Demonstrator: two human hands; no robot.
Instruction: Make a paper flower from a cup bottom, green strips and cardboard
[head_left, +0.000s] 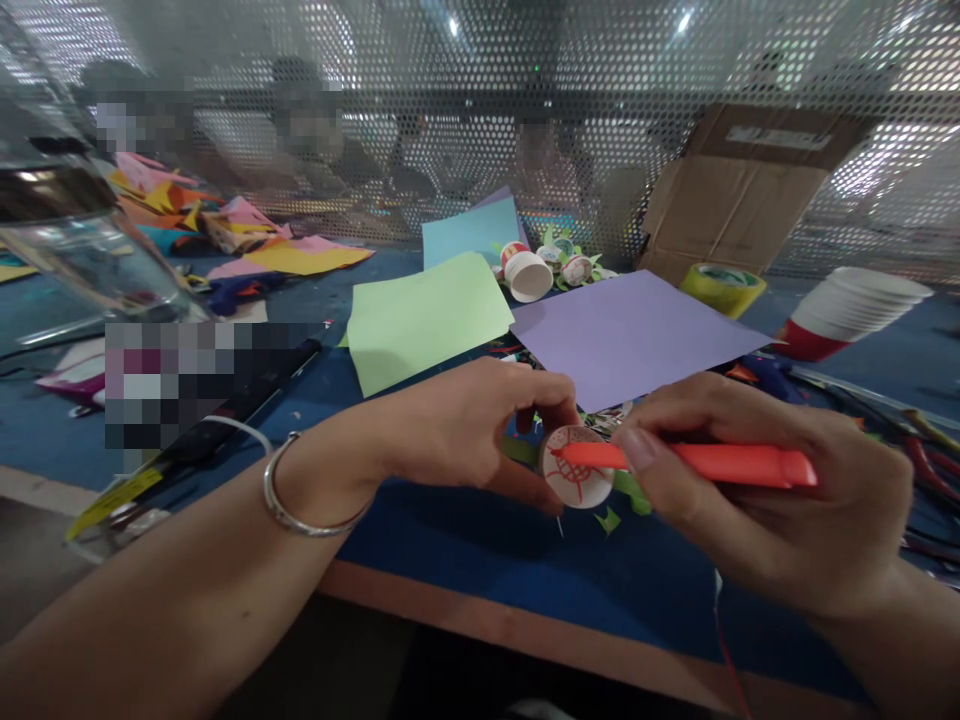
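Between the thumb and fingers of my left hand (510, 420) is a small white paper cup (589, 492), its round base turned up toward me. Red lines form a criss-cross pattern on that base. My right hand (757, 490) grips a red marker (720, 464), whose tip meets or nearly meets the drawn base. Green paper pieces (634, 492) stick out around the cup, and a small green scrap (608, 520) lies just below it. Paper scraps behind the cup are partly hidden by my hands.
Light green paper (427, 315) and purple paper (637, 335) lie beyond my hands. Farther back are decorated small cups (529, 277), yellow-green tape (721, 290) and a cardboard box (742, 200). Stacked paper cups (855, 310) stand right; a glass jar (97, 260) stands left.
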